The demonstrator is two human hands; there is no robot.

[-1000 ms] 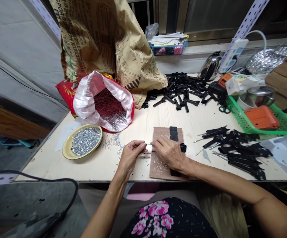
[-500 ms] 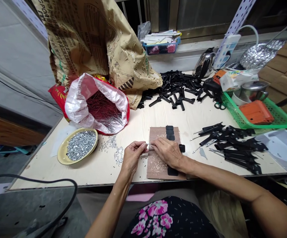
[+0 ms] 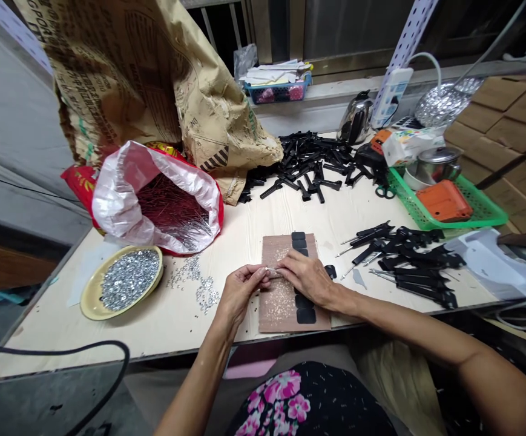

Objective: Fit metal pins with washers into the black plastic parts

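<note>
Between my two hands, over the left part of a brown board [image 3: 274, 315], is a thin light metal rod [image 3: 272, 270]. My left hand [image 3: 243, 287] pinches its left end, thumb against the fingers. The fingers of my right hand [image 3: 305, 275] close on the other end, and that hand rests over the board. What sits at the fingertips is too small to make out. Black rounded pads [image 3: 305, 316] run in a column along the board, partly covered by my right hand. Pale specks are scattered on the board's left half.
A yellow bowl of small metal washers [image 3: 131, 278] stands left, with loose washers [image 3: 206, 293] beside it. Behind lies an open red-and-white bag of dark red rods [image 3: 172, 206]. Black plastic parts [image 3: 308, 157] are heaped at the back; black parts with metal rods [image 3: 408, 260] lie right, near a green basket [image 3: 485, 219].
The camera view has turned slightly, so the table things sit farther left in the picture. Both hands keep their pinch on the rod, with little movement over the board.
</note>
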